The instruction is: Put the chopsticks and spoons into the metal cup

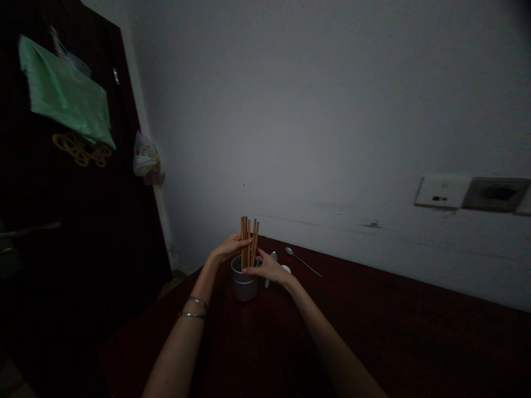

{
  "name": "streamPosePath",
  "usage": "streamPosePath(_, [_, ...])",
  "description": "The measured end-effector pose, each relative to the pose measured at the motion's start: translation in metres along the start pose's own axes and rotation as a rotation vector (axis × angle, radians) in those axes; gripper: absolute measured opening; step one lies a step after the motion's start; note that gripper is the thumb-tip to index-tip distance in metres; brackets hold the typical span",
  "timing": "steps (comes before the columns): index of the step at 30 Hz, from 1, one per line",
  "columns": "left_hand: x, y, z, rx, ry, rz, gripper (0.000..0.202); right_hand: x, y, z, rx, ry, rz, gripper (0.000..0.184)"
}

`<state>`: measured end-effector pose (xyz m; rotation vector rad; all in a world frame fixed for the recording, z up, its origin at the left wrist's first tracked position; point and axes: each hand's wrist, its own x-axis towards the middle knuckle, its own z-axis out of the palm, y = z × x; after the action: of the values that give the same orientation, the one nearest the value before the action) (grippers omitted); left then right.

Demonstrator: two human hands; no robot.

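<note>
Several wooden chopsticks (245,243) stand nearly upright over a grey metal cup (245,290). My left hand (229,247) is closed round them from the left, thumb across their front. From the right, my right hand (269,268) pinches the chopsticks lower down, near the cup's rim. The chopsticks' lower ends are hidden, so I cannot tell how deep they reach in the cup. Behind my right hand lie a long-handled metal spoon (305,262) and a white spoon (286,269), partly covered by the hand.
The dark red table (373,320) meets a pale wall (290,110) at its far edge. Wall sockets (443,192) are at the right. To the left stands a dark door (74,221) with a green cloth (68,91); a plastic bag (145,155) hangs beside it.
</note>
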<state>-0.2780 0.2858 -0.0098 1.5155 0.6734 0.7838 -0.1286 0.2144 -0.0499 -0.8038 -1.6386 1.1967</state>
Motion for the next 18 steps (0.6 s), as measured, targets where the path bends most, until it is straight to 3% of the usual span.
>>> streamPosePath(10, [-0.002,0.002,-0.002,-0.069,-0.029,0.001,0.027,0.004,0.009,-0.007,-0.028,0.014,0.091,0.076])
streamPosePath(18, [-0.001,0.011,-0.007,-0.132,0.116,0.066,0.019,0.002,0.007,-0.009,-0.038,0.017,0.119,0.078])
